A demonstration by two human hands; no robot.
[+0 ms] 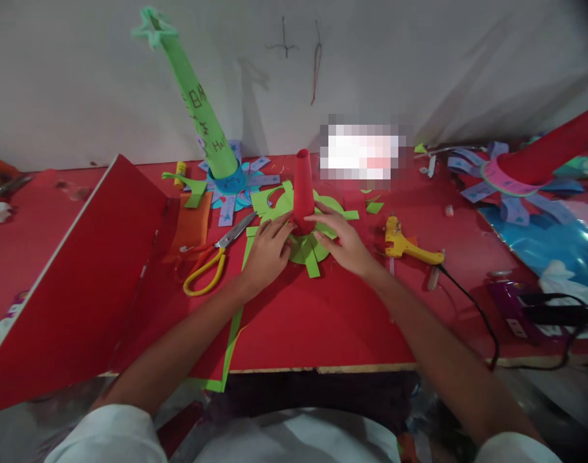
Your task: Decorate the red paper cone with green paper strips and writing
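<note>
Head view: left hand [268,247] loosely curved and right hand [346,241] spread, both bracketed the base of the red tube [302,183], upright on green cutout [304,252]; likely seating step, next needed steady pressure.

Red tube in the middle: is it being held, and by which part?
The left hand and right hand touch the red tube around its bottom end; whether they grip or only press, I cannot tell.
</note>
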